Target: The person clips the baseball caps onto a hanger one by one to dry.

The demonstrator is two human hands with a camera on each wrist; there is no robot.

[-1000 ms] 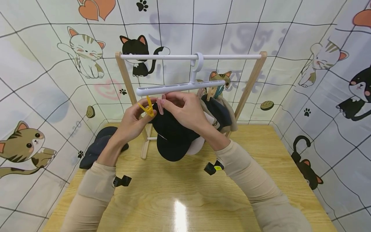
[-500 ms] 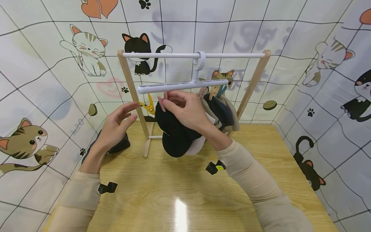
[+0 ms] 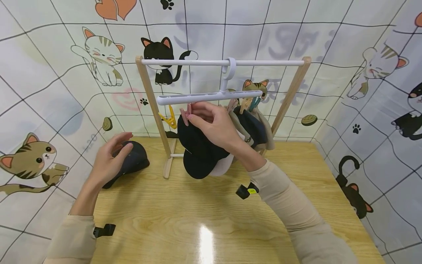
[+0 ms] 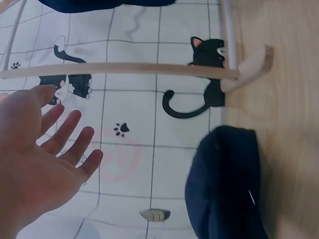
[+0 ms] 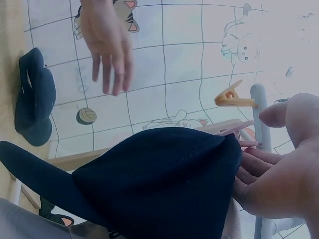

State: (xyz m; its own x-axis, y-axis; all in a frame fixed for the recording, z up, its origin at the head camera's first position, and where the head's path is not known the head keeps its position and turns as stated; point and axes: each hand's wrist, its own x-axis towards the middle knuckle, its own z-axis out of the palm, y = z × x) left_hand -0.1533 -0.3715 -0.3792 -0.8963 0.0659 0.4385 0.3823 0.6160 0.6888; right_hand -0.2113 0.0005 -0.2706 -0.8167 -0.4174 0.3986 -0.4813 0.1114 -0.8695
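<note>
My right hand [image 3: 214, 123] pinches a pink clothespin [image 3: 185, 116] at the top edge of a black cap [image 3: 197, 146], just under the white hanger [image 3: 184, 99]. In the right wrist view, the thumb and curled fingers lie at the two handles of the pink clothespin [image 5: 234, 128], while the dark cap [image 5: 159, 184] fills the lower middle. My left hand [image 3: 110, 157] is at the left, its fingers relaxed and apart, holding nothing. Behind it, a dark navy cap [image 3: 135, 157] lies on the table; the left wrist view shows the same cap [image 4: 224, 184] beside the palm.
A yellow clothespin [image 3: 169, 119] hangs from the hanger's left end. Several caps, including a navy one [image 3: 252, 126], hang at the right by clothespins [image 3: 245, 105]. The hanger hooks over the white bar [image 3: 263, 63] of a wooden-legged rack [image 3: 150, 99] on the table [image 3: 158, 220].
The left hand has come away from the yellow clothespin and moved left and down, over the cap on the table. The right hand stays at the pink clothespin.
</note>
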